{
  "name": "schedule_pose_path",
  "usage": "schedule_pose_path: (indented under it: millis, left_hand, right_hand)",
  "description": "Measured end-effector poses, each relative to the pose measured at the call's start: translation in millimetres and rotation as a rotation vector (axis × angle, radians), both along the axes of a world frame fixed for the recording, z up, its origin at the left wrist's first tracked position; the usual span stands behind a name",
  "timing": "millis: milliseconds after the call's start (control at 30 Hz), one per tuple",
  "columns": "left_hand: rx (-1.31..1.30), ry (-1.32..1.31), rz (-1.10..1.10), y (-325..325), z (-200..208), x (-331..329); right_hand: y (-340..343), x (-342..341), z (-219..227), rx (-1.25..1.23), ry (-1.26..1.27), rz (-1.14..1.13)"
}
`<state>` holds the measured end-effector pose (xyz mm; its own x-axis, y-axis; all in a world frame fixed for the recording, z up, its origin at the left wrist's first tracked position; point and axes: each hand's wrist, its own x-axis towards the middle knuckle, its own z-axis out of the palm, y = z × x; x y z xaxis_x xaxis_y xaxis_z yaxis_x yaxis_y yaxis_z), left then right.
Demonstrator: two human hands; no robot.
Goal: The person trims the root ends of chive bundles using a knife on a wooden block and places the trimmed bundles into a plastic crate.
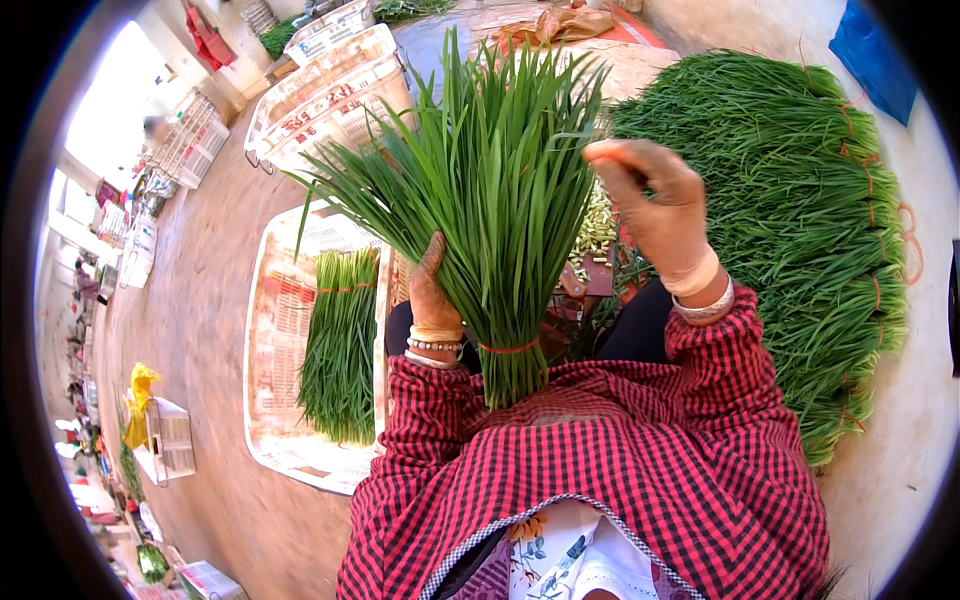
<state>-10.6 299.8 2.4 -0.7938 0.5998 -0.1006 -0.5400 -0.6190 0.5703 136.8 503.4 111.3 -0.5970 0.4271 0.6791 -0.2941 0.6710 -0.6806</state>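
Note:
My left hand (432, 292) grips a big bunch of garlic chives (500, 200) from its left side. The bunch stands upright in front of my body, leaves fanned out at the top and cut stem ends down by my lap. A red band (508, 348) circles its lower part. To the right of the leaf tips my right hand (655, 200) is raised, thumb and forefinger drawn together in a pinch. Whether a thin leaf is between those fingers is too blurred to tell. Short pale stem pieces (597, 225) lie behind the bunch, partly hidden.
A white plastic crate (268, 400) on my left holds a banded chive bundle (345, 350). Stacked crates (330, 105) stand beyond it. On my right lies a long pile of banded chives (750, 200). A blue bag (875, 60) is at the far right.

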Motion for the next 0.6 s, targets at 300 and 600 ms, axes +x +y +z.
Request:
schedule_pose_path:
  millis: [300,600]
  left_hand:
    - [-0.010,0.079,-0.053,2,-3,0]
    - [0.016,0.155,-0.051,-1,-3,-1]
  right_hand:
    - [-1,-30,1,0.500,-0.435,-0.085]
    - [15,-32,-3,0.692,-0.414,-0.161]
